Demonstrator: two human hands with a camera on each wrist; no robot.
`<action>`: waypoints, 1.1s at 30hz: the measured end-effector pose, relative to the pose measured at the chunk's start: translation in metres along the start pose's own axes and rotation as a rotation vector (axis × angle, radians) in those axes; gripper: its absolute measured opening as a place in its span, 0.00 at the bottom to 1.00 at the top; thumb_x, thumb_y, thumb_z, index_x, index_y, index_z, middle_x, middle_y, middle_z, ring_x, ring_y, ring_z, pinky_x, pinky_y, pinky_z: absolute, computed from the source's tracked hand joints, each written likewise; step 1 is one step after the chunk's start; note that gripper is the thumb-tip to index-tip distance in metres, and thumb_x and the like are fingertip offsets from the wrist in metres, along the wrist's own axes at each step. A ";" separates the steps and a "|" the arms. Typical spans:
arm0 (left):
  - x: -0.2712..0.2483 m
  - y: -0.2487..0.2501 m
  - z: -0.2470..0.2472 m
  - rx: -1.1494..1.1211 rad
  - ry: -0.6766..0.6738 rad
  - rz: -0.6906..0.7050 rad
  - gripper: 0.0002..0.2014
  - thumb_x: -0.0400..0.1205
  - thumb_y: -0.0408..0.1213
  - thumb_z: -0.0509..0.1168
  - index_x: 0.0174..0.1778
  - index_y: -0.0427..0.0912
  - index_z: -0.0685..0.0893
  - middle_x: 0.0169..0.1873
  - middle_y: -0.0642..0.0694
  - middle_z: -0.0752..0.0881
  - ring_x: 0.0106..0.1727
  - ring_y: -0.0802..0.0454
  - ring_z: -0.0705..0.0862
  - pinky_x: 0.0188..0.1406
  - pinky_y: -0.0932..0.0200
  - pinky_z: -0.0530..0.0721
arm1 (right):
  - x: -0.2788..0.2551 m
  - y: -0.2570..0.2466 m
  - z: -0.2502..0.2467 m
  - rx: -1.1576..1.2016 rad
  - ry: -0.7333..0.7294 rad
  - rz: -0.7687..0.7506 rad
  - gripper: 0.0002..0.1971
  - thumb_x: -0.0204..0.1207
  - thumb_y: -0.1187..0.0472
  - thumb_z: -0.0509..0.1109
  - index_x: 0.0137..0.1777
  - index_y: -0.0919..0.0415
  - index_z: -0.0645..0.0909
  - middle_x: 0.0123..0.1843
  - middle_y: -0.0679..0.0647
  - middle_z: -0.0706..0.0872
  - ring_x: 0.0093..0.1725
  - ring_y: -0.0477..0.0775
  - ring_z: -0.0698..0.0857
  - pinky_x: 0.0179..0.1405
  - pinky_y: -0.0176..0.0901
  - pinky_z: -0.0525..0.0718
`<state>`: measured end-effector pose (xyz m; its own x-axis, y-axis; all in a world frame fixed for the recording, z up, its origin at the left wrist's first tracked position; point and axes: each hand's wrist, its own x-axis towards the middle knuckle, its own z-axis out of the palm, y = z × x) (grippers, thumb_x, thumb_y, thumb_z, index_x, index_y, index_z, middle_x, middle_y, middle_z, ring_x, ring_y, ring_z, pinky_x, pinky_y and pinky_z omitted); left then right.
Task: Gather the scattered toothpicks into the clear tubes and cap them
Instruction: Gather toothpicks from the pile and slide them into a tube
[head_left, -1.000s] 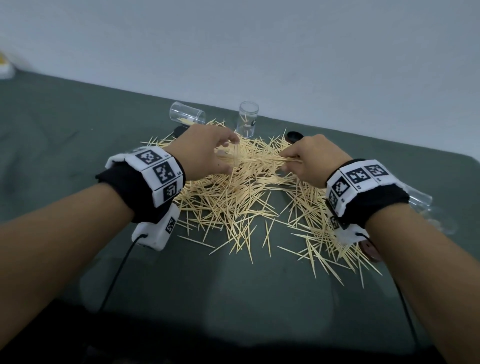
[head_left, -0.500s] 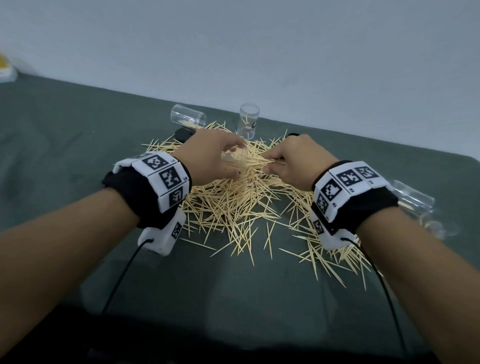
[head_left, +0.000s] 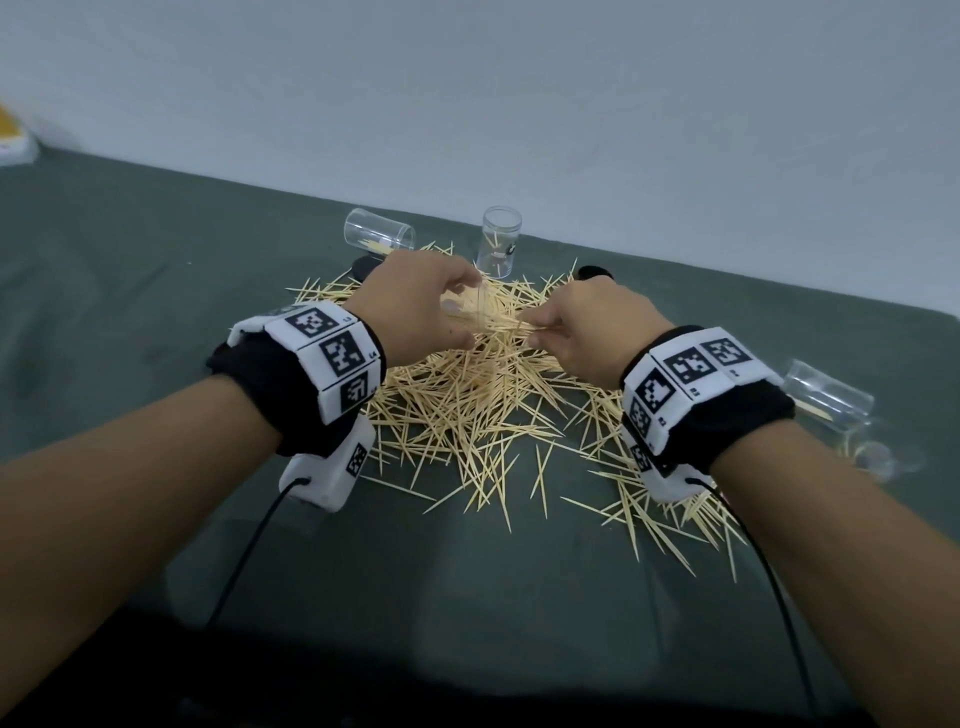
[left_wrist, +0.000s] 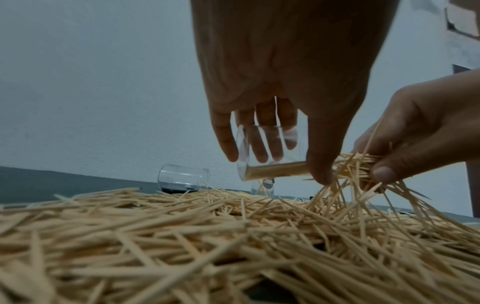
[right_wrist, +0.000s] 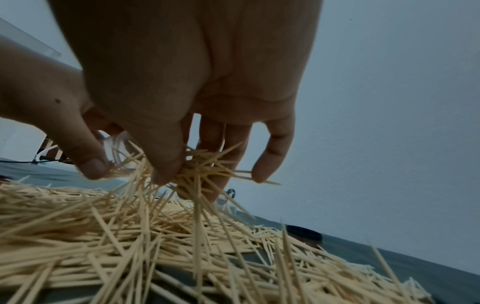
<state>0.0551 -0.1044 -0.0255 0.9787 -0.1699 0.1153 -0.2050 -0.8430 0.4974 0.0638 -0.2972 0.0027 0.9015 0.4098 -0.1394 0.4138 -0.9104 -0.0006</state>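
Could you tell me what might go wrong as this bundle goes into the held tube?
1. The bundle of toothpicks in the right hand is splayed, with many ends pointing off-axis; those may miss the mouth of the held tube and drop back onto the pile.
2. The left hand holds the tube nearly level, so toothpicks already inside could slide out.
3. Pushing the bundle in could shift the tube in the left hand's fingers.

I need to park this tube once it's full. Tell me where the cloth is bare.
Bare green cloth lies on the near side of the toothpick pile, between the forearms, and far left of the left hand. Crowded: the pile itself, the upright tube behind it, the tipped tube at right.
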 end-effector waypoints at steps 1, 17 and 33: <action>0.000 0.000 0.000 0.008 -0.002 0.004 0.33 0.71 0.43 0.80 0.72 0.48 0.79 0.64 0.50 0.84 0.64 0.55 0.81 0.68 0.56 0.77 | 0.000 0.000 0.000 0.003 -0.006 0.000 0.13 0.85 0.50 0.62 0.66 0.44 0.83 0.65 0.52 0.84 0.64 0.58 0.82 0.60 0.55 0.83; -0.002 0.006 0.001 0.001 0.003 0.064 0.31 0.72 0.44 0.79 0.71 0.49 0.80 0.64 0.51 0.84 0.63 0.56 0.81 0.65 0.58 0.75 | 0.002 -0.004 0.002 0.187 0.088 -0.044 0.14 0.84 0.51 0.65 0.65 0.47 0.85 0.60 0.51 0.88 0.61 0.56 0.84 0.61 0.56 0.84; -0.006 0.013 0.002 -0.130 -0.026 0.054 0.31 0.72 0.45 0.79 0.71 0.50 0.79 0.62 0.55 0.84 0.62 0.61 0.80 0.59 0.67 0.71 | 0.008 -0.002 0.022 0.446 0.201 -0.068 0.14 0.83 0.56 0.66 0.65 0.47 0.85 0.47 0.50 0.89 0.39 0.48 0.85 0.48 0.43 0.83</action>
<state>0.0467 -0.1151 -0.0216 0.9660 -0.2272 0.1235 -0.2552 -0.7593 0.5986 0.0677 -0.2937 -0.0205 0.8992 0.4320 0.0694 0.4172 -0.7990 -0.4331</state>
